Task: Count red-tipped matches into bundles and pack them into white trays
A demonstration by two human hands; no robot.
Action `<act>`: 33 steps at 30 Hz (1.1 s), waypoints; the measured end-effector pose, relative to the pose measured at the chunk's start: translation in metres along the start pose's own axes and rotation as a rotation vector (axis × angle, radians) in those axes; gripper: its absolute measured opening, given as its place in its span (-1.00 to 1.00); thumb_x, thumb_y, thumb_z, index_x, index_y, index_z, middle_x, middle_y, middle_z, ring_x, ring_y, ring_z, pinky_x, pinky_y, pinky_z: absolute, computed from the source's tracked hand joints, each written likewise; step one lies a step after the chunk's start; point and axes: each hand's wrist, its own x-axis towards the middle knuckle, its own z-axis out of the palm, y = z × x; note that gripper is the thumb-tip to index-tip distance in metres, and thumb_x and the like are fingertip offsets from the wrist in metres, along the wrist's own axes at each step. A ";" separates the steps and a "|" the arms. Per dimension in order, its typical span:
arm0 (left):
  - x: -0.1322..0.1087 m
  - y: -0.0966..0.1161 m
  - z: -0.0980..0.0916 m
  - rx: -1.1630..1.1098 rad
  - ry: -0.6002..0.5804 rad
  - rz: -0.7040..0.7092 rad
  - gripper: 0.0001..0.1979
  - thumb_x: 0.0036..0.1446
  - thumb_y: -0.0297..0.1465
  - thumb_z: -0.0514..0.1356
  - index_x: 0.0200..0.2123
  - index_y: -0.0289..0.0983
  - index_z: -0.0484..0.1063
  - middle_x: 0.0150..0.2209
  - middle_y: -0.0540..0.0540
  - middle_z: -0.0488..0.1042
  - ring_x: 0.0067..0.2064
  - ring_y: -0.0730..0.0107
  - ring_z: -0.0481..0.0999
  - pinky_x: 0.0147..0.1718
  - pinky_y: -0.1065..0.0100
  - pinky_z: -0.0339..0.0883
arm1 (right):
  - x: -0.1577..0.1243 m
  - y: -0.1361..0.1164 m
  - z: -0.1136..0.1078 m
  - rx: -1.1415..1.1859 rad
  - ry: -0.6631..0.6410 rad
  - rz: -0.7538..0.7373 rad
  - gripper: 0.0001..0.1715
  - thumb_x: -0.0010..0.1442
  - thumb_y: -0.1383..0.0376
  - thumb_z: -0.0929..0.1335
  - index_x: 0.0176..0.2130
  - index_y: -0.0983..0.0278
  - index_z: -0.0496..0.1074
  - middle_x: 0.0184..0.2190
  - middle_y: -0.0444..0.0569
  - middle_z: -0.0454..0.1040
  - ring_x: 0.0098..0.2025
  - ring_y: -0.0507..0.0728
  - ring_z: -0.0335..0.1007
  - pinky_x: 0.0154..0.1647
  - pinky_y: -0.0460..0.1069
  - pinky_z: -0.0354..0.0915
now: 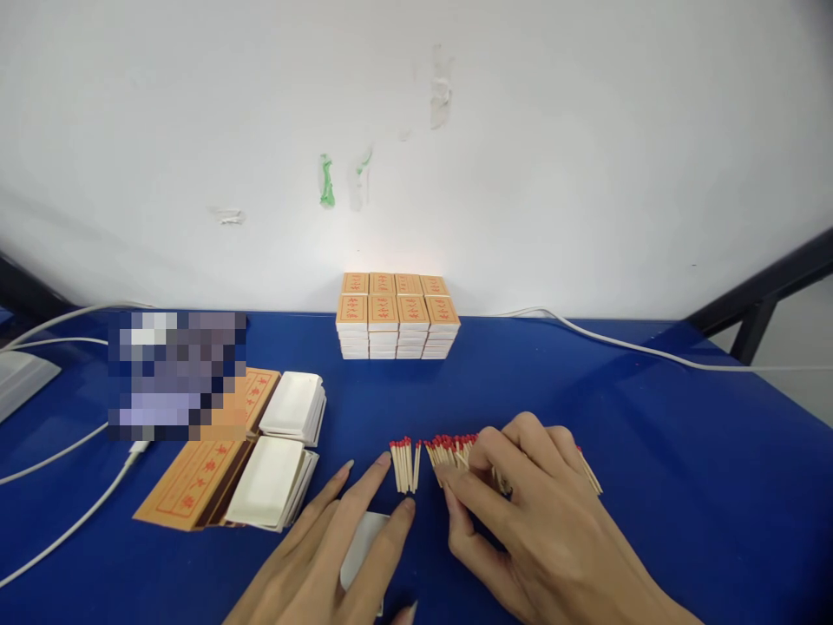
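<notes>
Row of red-headed, pale wooden matchsticks (404,467) is laid between the hands, just beside left fingertips | longer red-headed matchstick pile (446,451) is partly covered by right hand (530,503) | left hand (318,555) is spread palm-down above white rectangular piece (365,542) | right fingers are curled at pile; grip cannot be told | hands are held apart

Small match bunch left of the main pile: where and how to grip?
I'd pinch the bunch mid-stick, from above, squeezing in from left and right: the sticks lie roughly parallel, with their red heads at the far end.
</notes>
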 end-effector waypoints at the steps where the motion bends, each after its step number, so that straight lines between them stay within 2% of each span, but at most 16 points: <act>1: 0.000 -0.001 0.001 0.001 0.009 0.004 -0.42 0.40 -0.38 0.15 0.45 -0.23 0.41 0.42 -0.42 0.46 0.24 -0.23 0.69 -0.02 -0.04 0.72 | 0.000 0.000 0.000 0.001 -0.006 -0.006 -0.83 0.34 0.40 0.40 -0.32 0.23 0.53 -0.38 -0.08 0.34 -0.27 0.18 0.10 -0.22 0.12 -0.02; 9: 0.003 -0.002 -0.001 0.001 -0.010 0.028 -0.42 0.37 -0.39 0.15 0.43 -0.25 0.44 0.43 -0.42 0.46 0.23 -0.26 0.69 -0.06 -0.07 0.73 | 0.003 0.002 0.001 -0.037 0.010 -0.016 -0.79 0.36 0.39 0.39 -0.35 0.23 0.51 -0.40 -0.08 0.32 -0.28 0.18 0.10 -0.22 0.11 -0.03; 22: 0.003 -0.002 -0.001 0.029 0.029 0.041 -0.46 0.36 -0.39 0.15 0.36 -0.25 0.51 0.37 -0.41 0.53 0.17 -0.25 0.73 -0.12 -0.08 0.75 | 0.004 0.000 0.000 -0.030 -0.028 -0.038 -0.89 0.36 0.38 0.41 -0.25 0.24 0.56 -0.35 -0.06 0.38 -0.26 0.20 0.13 -0.22 0.12 -0.03; 27: 0.005 -0.003 -0.002 0.026 0.029 0.046 -0.48 0.36 -0.40 0.16 0.34 -0.25 0.52 0.37 -0.39 0.54 0.18 -0.23 0.73 -0.10 -0.06 0.75 | 0.004 0.000 0.001 -0.032 -0.046 -0.047 -0.98 0.33 0.35 0.47 -0.21 0.23 0.58 -0.34 -0.06 0.39 -0.25 0.20 0.13 -0.21 0.12 -0.02; 33: 0.006 -0.003 -0.001 0.026 0.057 0.064 -0.51 0.36 -0.41 0.18 0.30 -0.25 0.57 0.33 -0.39 0.57 0.15 -0.25 0.74 -0.12 -0.08 0.75 | 0.002 0.000 0.000 -0.023 -0.056 -0.036 -0.94 0.29 0.35 0.50 -0.19 0.22 0.57 -0.33 -0.08 0.40 -0.24 0.20 0.14 -0.20 0.12 0.01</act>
